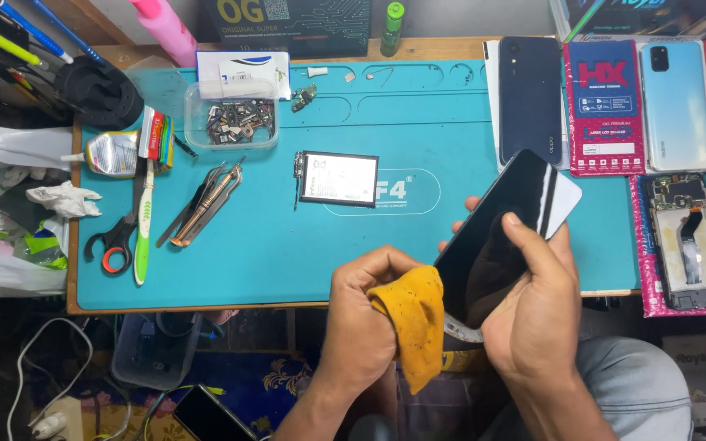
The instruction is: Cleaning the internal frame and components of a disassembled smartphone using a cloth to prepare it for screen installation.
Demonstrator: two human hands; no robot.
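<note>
1. While the right hand (533, 310) grips a phone (500, 237) by its edge, screen side up and tilted, the left hand (365, 314) is closed on a yellow cloth (414, 322) pressed against the phone's lower edge.
2. Phone sits between both hands, held above the near edge of the teal mat (271, 253), not resting on it.
3. Progress, as I judge it: wiping is underway; the glass looks dark and mostly clean, and the far corner shows a pale reflection or film, can't tell which.
4. Beyond the left hand: a battery (339, 178) flat on the mat, tweezers (206, 200) and scissors (116, 237) further left, a parts tub (232, 121) past those.
5. Beyond the right hand: more phones (530, 98), one opened (688, 237).
</note>
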